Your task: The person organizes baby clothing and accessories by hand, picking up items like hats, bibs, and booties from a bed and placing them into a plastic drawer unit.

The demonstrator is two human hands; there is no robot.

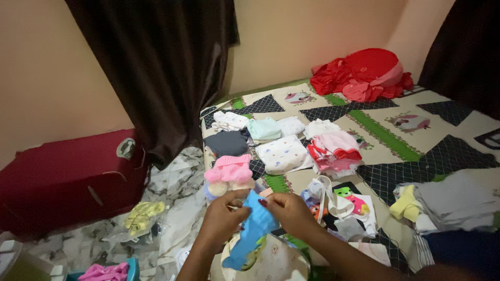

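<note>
Blue, soft cloth garment [252, 229] hangs with its long axis running up-down and slanting lower-left, pinched at its top by left hand [225, 218] and right hand [290, 211], above the patterned quilt's [385, 136] near edge. Farther on, a pink knitted cap [229, 169], then folded white baby clothes [284, 153].

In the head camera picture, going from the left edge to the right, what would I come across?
Dark red box → yellow-green cloth on the floor → left hand → blue garment held by both hands → right hand → red bundle → grey folded pile.
</note>
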